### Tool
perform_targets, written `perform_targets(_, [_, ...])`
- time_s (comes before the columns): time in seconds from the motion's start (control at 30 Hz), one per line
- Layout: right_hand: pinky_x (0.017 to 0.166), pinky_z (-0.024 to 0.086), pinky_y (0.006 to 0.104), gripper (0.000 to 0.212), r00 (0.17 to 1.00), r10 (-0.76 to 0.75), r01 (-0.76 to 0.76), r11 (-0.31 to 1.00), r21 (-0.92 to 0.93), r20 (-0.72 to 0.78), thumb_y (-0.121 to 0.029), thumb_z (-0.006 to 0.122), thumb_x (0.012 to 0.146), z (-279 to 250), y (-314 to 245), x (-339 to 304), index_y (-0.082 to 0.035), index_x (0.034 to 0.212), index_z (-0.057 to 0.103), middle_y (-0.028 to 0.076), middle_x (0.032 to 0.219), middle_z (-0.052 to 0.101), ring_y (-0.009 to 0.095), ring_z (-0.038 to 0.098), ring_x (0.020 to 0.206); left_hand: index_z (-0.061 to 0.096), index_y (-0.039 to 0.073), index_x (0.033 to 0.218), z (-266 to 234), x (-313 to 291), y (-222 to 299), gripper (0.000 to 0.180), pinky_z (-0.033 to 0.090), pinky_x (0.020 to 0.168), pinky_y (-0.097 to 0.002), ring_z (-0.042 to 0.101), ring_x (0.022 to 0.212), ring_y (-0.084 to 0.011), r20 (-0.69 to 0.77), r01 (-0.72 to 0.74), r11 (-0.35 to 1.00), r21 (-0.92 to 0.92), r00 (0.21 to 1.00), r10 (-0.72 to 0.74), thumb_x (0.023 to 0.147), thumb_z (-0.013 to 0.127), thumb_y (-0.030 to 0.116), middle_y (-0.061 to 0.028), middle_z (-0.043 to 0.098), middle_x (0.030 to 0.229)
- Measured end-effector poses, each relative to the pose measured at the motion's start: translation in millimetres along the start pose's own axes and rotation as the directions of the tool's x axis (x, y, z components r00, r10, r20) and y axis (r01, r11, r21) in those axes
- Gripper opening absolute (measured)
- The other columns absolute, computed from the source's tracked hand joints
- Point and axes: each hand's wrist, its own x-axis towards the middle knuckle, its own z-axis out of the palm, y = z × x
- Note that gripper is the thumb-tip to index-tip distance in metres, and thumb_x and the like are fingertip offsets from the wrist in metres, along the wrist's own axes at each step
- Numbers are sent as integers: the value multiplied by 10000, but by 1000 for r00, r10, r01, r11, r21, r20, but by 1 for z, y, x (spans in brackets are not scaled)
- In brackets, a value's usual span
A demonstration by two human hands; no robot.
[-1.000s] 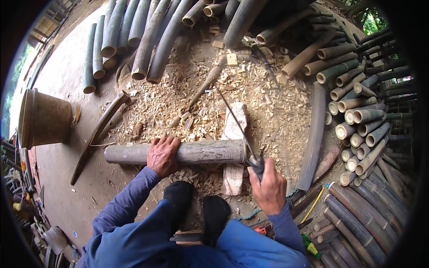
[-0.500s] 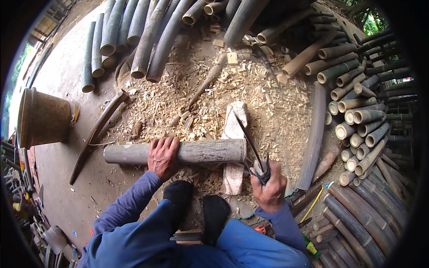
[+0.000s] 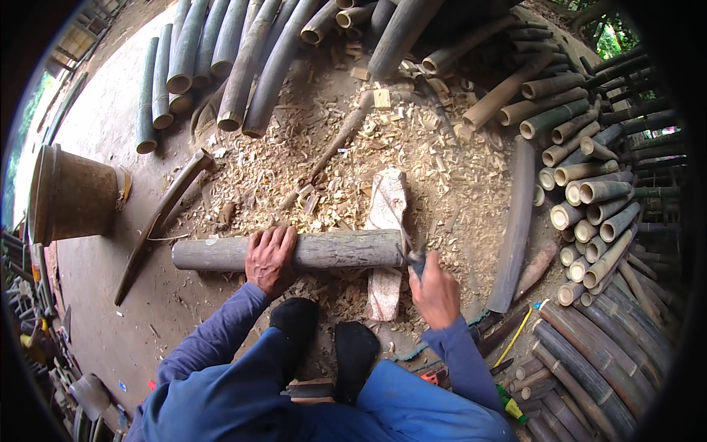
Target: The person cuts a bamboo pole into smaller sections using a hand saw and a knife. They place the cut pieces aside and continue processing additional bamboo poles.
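A thick grey bamboo segment lies crosswise in front of my feet, its right part resting on a pale wooden block. My left hand is wrapped over its middle from above and grips it. Just beyond its right end, my right hand is closed around the dark handle of a knife. The knife's blade stands near the bamboo's cut rim; it shows only as a thin edge, and I cannot tell whether it touches.
Wood chips cover the ground around the block. A brown bucket and a curved bamboo strip lie to the left. Bamboo poles lie at the back, with stacked pieces at right and a long bamboo piece nearer.
My right hand has turned and moved slightly left and up, bringing the knife from a raised slant to the bamboo's right end. My left hand and the bamboo have barely shifted.
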Motion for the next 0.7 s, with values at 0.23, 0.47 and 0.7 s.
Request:
perform_targets(0.23, [599, 550, 476, 404, 995, -98, 100, 992, 71, -35, -209, 677, 947, -54, -57, 0, 36, 1216, 500, 260, 781, 682, 424, 706, 685, 580, 44, 1296, 13, -12, -11, 676, 412, 1060, -479, 590, 1207, -332, -39, -2, 997, 83, 999, 5, 689, 775, 269, -153, 624, 1296])
perform_targets(0.47, [565, 599, 480, 267, 992, 28, -3, 980, -201, 121, -180, 624, 971, -5, 5, 10, -13, 1098, 458, 266, 766, 687, 357, 720, 641, 557, 52, 1348, 9, -10, -3, 727, 386, 1086, -479, 573, 1227, -329, -38, 14, 997, 79, 999, -11, 681, 763, 253, -148, 611, 1314])
perform_targets(0.7, [594, 558, 448, 322, 989, -135, 141, 984, 112, -56, -220, 670, 957, -54, -59, -4, -2, 1134, 512, 237, 795, 675, 412, 706, 672, 535, 70, 1209, -31, 25, -8, 788, 391, 994, -472, 562, 1159, -314, 333, 26, 1000, 1, 943, -25, 590, 892, 403, -136, 594, 1159])
